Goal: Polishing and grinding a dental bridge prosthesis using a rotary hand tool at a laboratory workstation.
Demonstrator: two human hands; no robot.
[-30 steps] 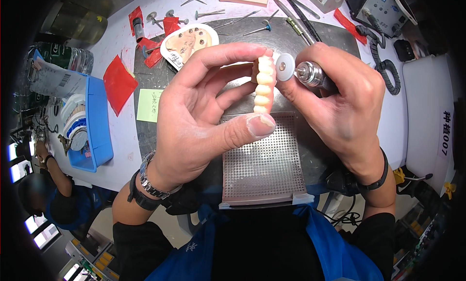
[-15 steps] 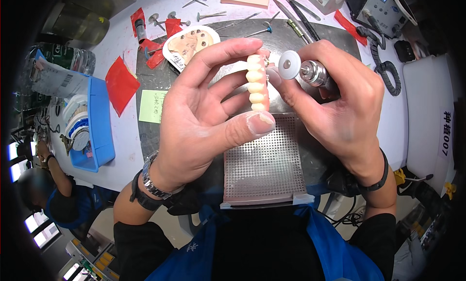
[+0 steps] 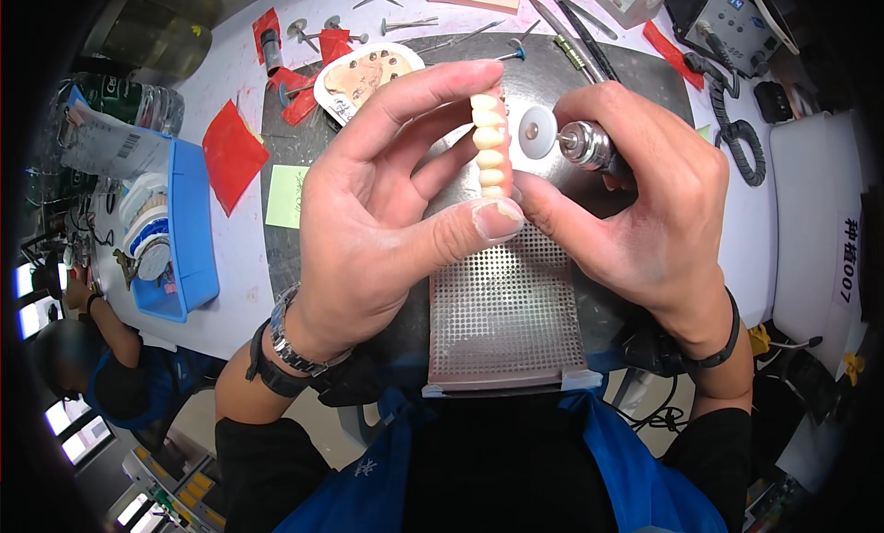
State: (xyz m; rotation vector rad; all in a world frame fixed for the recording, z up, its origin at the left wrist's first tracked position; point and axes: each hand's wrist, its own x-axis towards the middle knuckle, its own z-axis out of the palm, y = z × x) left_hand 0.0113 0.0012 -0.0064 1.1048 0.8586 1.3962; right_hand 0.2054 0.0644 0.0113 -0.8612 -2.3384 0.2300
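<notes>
False teeth [image 3: 491, 141], one set, are pinched between the left hand's [image 3: 359, 201] thumb and index finger; the right hand [image 3: 654, 178] grips one drill [image 3: 589, 146], its single pale disc [image 3: 543, 144] closer to them than before, still apart. Beyond, one dental mould [image 3: 364, 78] rests on the table [image 3: 241, 284].

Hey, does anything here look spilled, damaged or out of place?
Slightly: slender metal rotary bits lie scattered at odd angles on the white tabletop, which looks pink-smudged there. The cream-and-pink dental bridge in the left hand shows no obvious damage.

The denture [image 3: 490, 141] sits left of the handpiece [image 3: 587, 145], before the dental model [image 3: 357, 76].
</notes>
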